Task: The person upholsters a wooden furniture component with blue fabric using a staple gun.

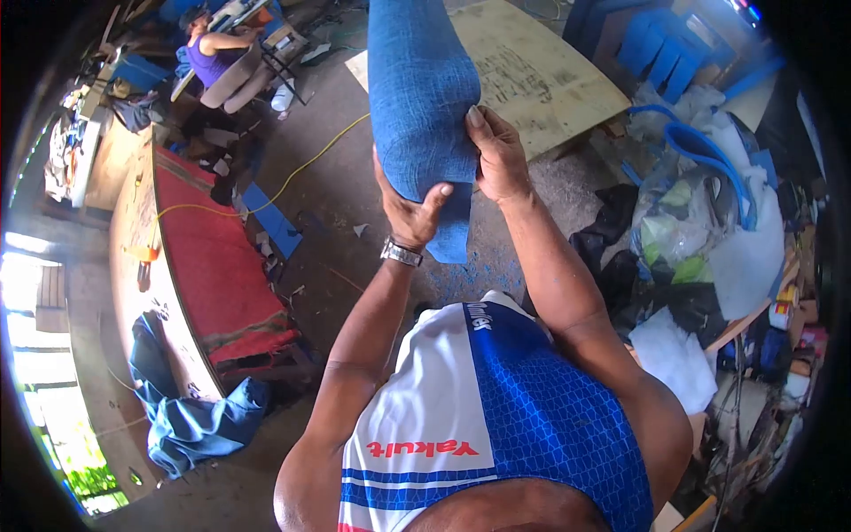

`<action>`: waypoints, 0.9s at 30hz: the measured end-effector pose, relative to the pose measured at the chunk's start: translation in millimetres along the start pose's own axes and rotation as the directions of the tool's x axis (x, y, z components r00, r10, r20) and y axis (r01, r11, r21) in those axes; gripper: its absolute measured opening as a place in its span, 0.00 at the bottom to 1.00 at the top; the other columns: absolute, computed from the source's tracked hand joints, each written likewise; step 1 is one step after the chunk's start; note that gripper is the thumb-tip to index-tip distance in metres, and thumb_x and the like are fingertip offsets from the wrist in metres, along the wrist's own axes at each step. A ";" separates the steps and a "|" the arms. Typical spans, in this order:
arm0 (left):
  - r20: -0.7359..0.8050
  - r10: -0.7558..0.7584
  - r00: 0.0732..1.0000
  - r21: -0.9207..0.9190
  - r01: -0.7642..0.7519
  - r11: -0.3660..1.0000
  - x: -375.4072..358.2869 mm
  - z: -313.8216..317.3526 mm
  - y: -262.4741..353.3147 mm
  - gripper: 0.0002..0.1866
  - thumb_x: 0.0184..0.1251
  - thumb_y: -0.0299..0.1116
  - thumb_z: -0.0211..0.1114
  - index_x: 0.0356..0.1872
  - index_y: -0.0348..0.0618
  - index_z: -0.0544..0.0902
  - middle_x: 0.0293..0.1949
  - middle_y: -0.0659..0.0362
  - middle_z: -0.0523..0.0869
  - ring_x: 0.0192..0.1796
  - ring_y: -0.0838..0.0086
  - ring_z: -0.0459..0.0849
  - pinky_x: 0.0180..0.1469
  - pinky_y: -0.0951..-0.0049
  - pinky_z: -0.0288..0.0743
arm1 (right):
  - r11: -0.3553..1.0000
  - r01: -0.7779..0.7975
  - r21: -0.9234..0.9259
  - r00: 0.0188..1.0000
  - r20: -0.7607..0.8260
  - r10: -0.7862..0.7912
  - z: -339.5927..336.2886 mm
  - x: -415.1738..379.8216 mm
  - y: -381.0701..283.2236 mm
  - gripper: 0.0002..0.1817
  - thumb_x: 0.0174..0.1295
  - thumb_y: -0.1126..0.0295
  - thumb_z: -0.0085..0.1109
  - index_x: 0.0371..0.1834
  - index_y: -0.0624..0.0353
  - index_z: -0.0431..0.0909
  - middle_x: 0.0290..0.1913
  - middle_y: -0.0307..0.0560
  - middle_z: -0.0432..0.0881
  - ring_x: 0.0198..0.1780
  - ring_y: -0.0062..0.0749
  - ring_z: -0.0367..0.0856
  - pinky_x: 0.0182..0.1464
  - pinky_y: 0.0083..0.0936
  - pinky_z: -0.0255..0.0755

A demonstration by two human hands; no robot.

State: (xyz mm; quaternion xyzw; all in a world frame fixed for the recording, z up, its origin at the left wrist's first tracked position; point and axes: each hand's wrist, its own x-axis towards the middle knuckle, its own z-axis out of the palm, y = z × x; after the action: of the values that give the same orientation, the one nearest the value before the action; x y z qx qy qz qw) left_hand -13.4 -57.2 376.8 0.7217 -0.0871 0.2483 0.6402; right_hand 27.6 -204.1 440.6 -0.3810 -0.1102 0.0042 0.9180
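Note:
A long blue fabric-covered piece (421,97) with a rounded end rises from my hands to the top edge of the view. My left hand (408,206), with a metal watch on its wrist, cups the rounded lower end from below, its thumb over the lower edge. On the right side, my right hand (499,152) pinches the fabric edge between thumb and fingers. A loose flap of the blue fabric (452,232) hangs down between my hands. What lies inside the covering is hidden.
A wooden board (554,75) lies ahead. To the left stands a workbench (155,266) with red cloth (222,257) and blue cloth (204,426). A yellow cord (306,166) crosses the floor. Plastic bags (687,217) are piled right. A person (213,53) sits far left.

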 end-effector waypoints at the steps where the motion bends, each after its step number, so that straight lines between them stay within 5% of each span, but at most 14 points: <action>1: 0.005 -0.070 0.998 -0.036 0.070 0.997 -9.9 0.0 -2.6 0.70 0.43 0.60 0.82 0.78 0.35 0.46 0.73 0.40 0.63 0.72 0.56 0.67 0.72 0.58 0.62 | 1.000 0.000 0.010 1.000 -0.005 0.000 1.2 1.8 2.1 0.13 0.72 0.59 0.61 0.36 0.58 0.80 0.32 0.29 0.75 0.34 0.13 0.67 0.39 0.16 0.63; 6: 0.073 -0.029 0.997 -0.017 0.031 0.999 -23.2 -21.9 -9.9 0.57 0.59 0.66 0.67 0.76 0.33 0.54 0.71 0.41 0.66 0.73 0.56 0.67 0.74 0.56 0.58 | 0.996 -0.014 -0.093 0.999 0.048 0.018 -4.7 4.1 0.3 0.14 0.73 0.58 0.59 0.38 0.59 0.80 0.31 0.27 0.75 0.33 0.11 0.66 0.37 0.15 0.62; 9: 0.082 0.214 0.973 0.126 -0.223 0.966 17.3 -45.4 27.9 0.47 0.70 0.67 0.50 0.72 0.31 0.63 0.72 0.40 0.67 0.75 0.53 0.64 0.75 0.54 0.55 | 0.995 -0.034 -0.097 0.998 0.051 0.039 -3.0 2.8 -3.5 0.16 0.74 0.56 0.58 0.38 0.58 0.80 0.31 0.26 0.73 0.34 0.11 0.65 0.37 0.15 0.62; 11: 0.117 0.472 0.874 0.276 -0.486 0.829 60.8 -44.8 70.8 0.41 0.75 0.63 0.42 0.67 0.33 0.73 0.71 0.39 0.69 0.76 0.48 0.62 0.76 0.52 0.53 | 0.982 -0.008 -0.188 1.000 0.011 0.010 -8.5 1.0 -2.0 0.16 0.74 0.56 0.56 0.40 0.59 0.80 0.33 0.27 0.74 0.36 0.13 0.67 0.40 0.18 0.64; 13: 0.294 0.442 0.847 0.274 -0.518 0.810 83.4 -32.8 93.2 0.31 0.75 0.55 0.46 0.60 0.38 0.79 0.66 0.43 0.75 0.73 0.48 0.67 0.75 0.50 0.53 | 0.934 0.050 -0.353 0.998 -0.005 -0.055 -26.6 5.5 9.7 0.17 0.75 0.56 0.54 0.45 0.60 0.81 0.37 0.30 0.76 0.40 0.17 0.70 0.44 0.21 0.67; 15: 0.478 0.463 0.746 0.263 -0.625 0.735 102.4 -17.1 107.3 0.22 0.74 0.47 0.52 0.54 0.42 0.83 0.60 0.49 0.81 0.70 0.49 0.70 0.75 0.48 0.54 | 0.939 0.110 -0.325 0.994 0.028 -0.107 -44.3 2.3 22.6 0.20 0.75 0.57 0.53 0.55 0.63 0.78 0.48 0.38 0.78 0.50 0.25 0.74 0.55 0.27 0.69; 16: 0.433 0.531 0.728 0.216 -0.656 0.723 98.8 -15.6 105.9 0.19 0.73 0.43 0.55 0.53 0.42 0.83 0.59 0.49 0.82 0.70 0.49 0.71 0.74 0.46 0.54 | 0.962 0.117 -0.246 0.989 0.119 -0.090 -43.7 -0.5 16.6 0.24 0.74 0.59 0.54 0.64 0.66 0.73 0.59 0.46 0.76 0.59 0.31 0.74 0.64 0.30 0.66; 18: 0.344 0.561 0.753 0.208 -0.644 0.736 91.3 -11.4 96.1 0.16 0.70 0.43 0.59 0.52 0.48 0.84 0.57 0.56 0.84 0.69 0.52 0.73 0.72 0.40 0.54 | 0.992 -0.032 -0.125 0.999 0.000 0.033 -34.7 -5.2 7.5 0.27 0.72 0.62 0.55 0.68 0.68 0.69 0.65 0.49 0.74 0.65 0.33 0.72 0.67 0.32 0.65; 27: 0.261 0.568 0.781 0.304 -0.625 0.719 87.8 -12.1 81.3 0.15 0.69 0.45 0.63 0.51 0.54 0.86 0.58 0.60 0.83 0.69 0.57 0.73 0.71 0.38 0.56 | 0.993 -0.010 -0.120 0.996 0.091 0.021 -34.8 12.2 9.8 0.28 0.74 0.62 0.52 0.71 0.69 0.63 0.68 0.54 0.71 0.68 0.41 0.71 0.71 0.38 0.63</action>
State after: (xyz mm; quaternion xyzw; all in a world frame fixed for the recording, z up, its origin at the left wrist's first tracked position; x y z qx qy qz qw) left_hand 23.2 -42.1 490.3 0.7794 -0.3137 0.3991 0.3673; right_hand 47.5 -220.4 412.3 -0.4356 -0.1498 0.0223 0.8873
